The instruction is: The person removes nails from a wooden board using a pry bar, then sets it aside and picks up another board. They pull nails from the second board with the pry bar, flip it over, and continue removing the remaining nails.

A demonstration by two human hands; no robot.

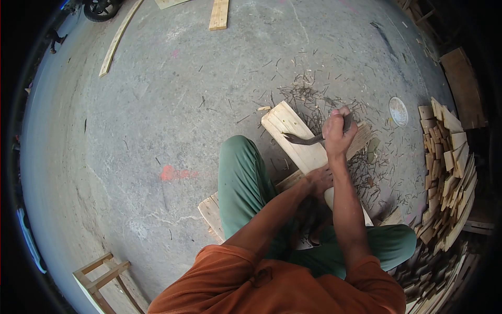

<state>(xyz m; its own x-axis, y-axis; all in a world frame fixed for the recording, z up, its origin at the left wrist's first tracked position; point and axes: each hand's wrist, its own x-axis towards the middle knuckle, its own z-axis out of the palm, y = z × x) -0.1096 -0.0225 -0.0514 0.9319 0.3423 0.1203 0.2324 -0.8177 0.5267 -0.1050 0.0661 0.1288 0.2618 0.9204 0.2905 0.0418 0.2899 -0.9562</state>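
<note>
My right hand [340,129] is closed around a dark, ridged nail-pulling bar [306,139]. Its hooked end touches the face of a pale wooden board [294,131], close to some small nail marks. Lower down, my left hand [320,178] grips that same board, its fingers partly hidden behind my right forearm. The board slants from upper left to lower right. It lies across another wooden plank [360,139], which runs beneath it at an angle.
Bent nails [308,94] litter the concrete around the boards. A round whitish lid or disc [398,111] lies to the right, near a stack of wood pieces [449,167]. Loose planks [219,14] lie ahead. A wooden frame [102,277] stands at lower left, and a wheel [102,9] shows at upper left.
</note>
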